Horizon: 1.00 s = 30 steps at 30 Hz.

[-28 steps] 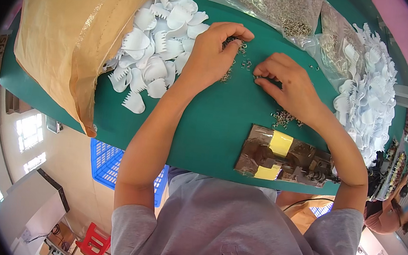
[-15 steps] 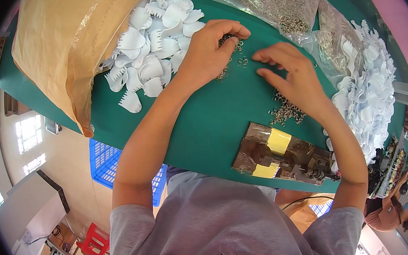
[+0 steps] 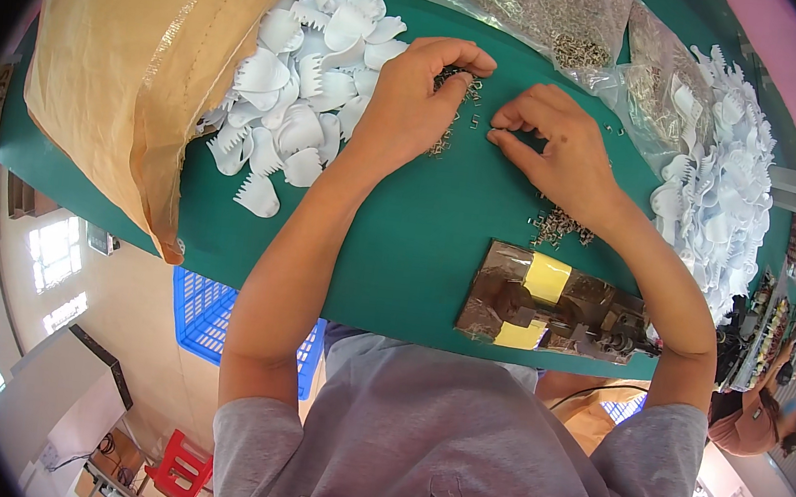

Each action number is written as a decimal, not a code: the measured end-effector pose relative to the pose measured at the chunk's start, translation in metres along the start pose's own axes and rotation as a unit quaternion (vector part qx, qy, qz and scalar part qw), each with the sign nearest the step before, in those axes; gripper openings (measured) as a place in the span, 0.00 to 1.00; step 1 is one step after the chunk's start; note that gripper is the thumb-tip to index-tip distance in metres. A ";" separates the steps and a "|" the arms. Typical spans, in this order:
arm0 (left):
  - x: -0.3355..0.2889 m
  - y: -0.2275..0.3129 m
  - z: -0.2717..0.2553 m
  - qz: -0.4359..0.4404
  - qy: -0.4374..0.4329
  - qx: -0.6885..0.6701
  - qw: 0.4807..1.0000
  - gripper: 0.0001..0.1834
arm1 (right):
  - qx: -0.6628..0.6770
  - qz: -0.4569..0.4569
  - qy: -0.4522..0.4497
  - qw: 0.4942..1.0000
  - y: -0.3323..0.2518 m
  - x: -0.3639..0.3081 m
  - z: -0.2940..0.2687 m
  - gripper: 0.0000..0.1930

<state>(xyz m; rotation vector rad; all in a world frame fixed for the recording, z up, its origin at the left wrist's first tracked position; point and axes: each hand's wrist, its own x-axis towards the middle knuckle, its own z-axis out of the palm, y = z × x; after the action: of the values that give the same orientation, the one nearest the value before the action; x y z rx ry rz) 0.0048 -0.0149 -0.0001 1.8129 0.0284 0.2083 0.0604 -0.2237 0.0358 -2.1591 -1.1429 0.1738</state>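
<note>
My left hand (image 3: 409, 106) curls around a heap of small metal springs (image 3: 441, 143), its thumb and fingers closed about them, at the top middle of the green table. A spring (image 3: 475, 121) lies loose just right of that heap. Across a short gap, my right hand (image 3: 564, 154) has its thumb and forefinger tips pinched together; whatever sits between them is too small to make out. Below its wrist rests a second heap of springs (image 3: 560, 229). Nearer me is a brown, tape-wrapped metal jig (image 3: 585, 317) with yellow strips.
White toothed hair-claw halves (image 3: 305, 74) spill from a large brown paper sack (image 3: 136, 66) on the left. More white claw pieces (image 3: 713, 204) pile up at right. Clear plastic bags of springs (image 3: 549, 12) lie at the far edge. A blue crate (image 3: 202, 315) stands below the green table (image 3: 399, 239).
My right hand's thumb and forefinger have come together from a spread pose. Fewer loose springs lie between the hands. My left hand stays at its heap.
</note>
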 end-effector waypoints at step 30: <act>0.000 0.002 0.000 0.011 -0.006 0.011 1.000 0.17 | -0.128 -0.030 -0.003 0.991 -0.003 0.017 0.000 0.06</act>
<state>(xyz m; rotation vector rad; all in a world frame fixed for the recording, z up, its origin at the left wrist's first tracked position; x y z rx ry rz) 0.0048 -0.0155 0.0023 1.8369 0.0018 0.2123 0.0689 -0.2092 0.0410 -2.3431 -1.2915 0.0073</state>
